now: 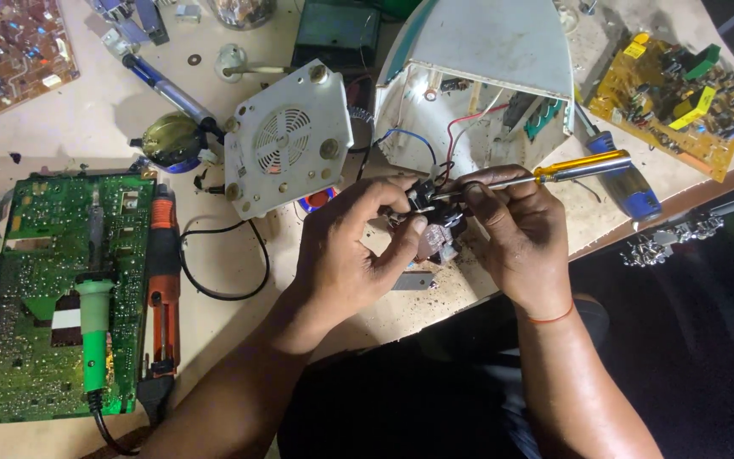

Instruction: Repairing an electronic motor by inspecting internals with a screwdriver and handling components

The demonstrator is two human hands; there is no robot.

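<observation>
Both hands meet near the middle of the cluttered workbench (87, 127), just in front of an opened white casing (486, 76). The left hand (346, 255) is curled, its thumb and fingers pinching a small black part (425, 197) that has red, blue and black wires running back into the casing. The right hand (516, 234) is closed around a screwdriver (554, 172) with a clear yellow handle, its shaft lying across the fingers and its tip set against the black part. To the left lies a white square cover (289, 140) with a round vent. Farther left, a green circuit board (53, 289) carries a green-handled soldering iron (93, 331), with an orange tool (163, 280) beside it. A yellow circuit board (673, 93) sits far right.
</observation>
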